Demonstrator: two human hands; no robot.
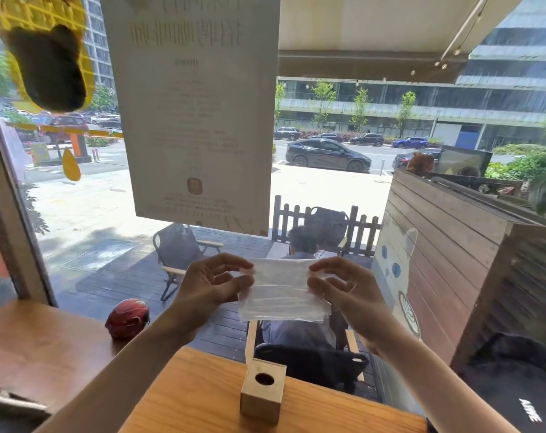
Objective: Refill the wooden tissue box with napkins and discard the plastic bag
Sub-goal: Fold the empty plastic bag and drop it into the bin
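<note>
A clear plastic bag [282,292] holding a flat stack of white napkins is raised at chest height in front of the window. My left hand [210,284] pinches its upper left edge and my right hand [343,287] pinches its upper right edge. Below them, a small wooden tissue box [262,390] with a round hole in its top stands upright on the light wooden table [187,398], near the table's far edge. No napkin shows in the hole.
A window with a large paper poster [196,114] is straight ahead. A darker wooden counter [37,342] at the left carries a red helmet [127,318]. Outside, a person sits on a chair behind the glass. A wooden planter wall [453,260] stands at the right.
</note>
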